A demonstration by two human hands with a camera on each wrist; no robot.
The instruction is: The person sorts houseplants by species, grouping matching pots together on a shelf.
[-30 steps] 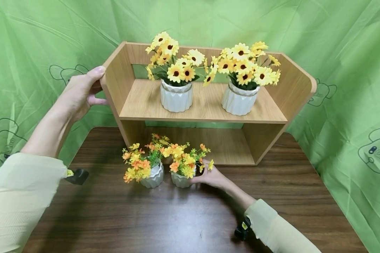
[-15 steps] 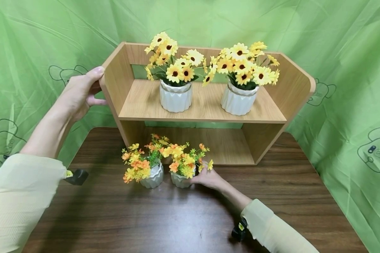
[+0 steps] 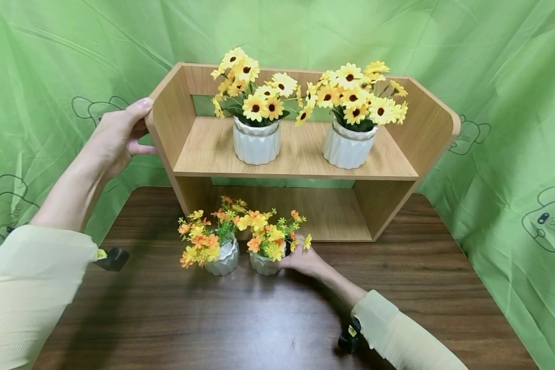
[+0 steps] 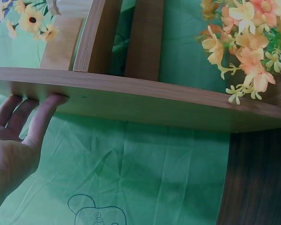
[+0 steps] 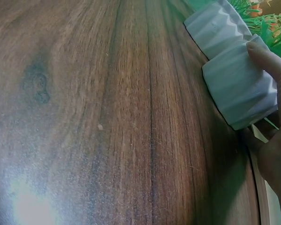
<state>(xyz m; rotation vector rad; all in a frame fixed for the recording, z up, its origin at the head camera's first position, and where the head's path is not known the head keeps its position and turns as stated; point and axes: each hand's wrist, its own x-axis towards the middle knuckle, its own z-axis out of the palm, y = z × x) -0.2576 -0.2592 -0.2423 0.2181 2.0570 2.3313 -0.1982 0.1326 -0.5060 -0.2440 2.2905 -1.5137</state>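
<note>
My right hand (image 3: pixel 305 257) grips a small white flowerpot (image 3: pixel 262 264) with orange and yellow flowers, thumb on its near side; the far fingers are mostly hidden. In the right wrist view, the thumb lies over the rim of this ridged pot (image 5: pixel 243 84). A similar flowerpot (image 3: pixel 224 259) stands just left of it, their flowers meeting. Both are on the table in front of the wooden shelf (image 3: pixel 296 174). My left hand (image 3: pixel 115 136) touches the shelf's left side panel; in the left wrist view its extended fingers (image 4: pixel 48 115) rest against the panel's outer face (image 4: pixel 145 110).
Two larger white pots (image 3: pixel 257 144) (image 3: pixel 350 146) with yellow daisy-like flowers stand on the shelf's upper board. Below is the lower compartment (image 3: pixel 305 210). The dark wooden table (image 3: pixel 259 318) extends toward me, and a green cloth (image 3: pixel 504 154) hangs behind and at both sides.
My right forearm has shifted slightly left, with the hand still around the same flowerpot. The left hand, shelf and other pots stay where they were.
</note>
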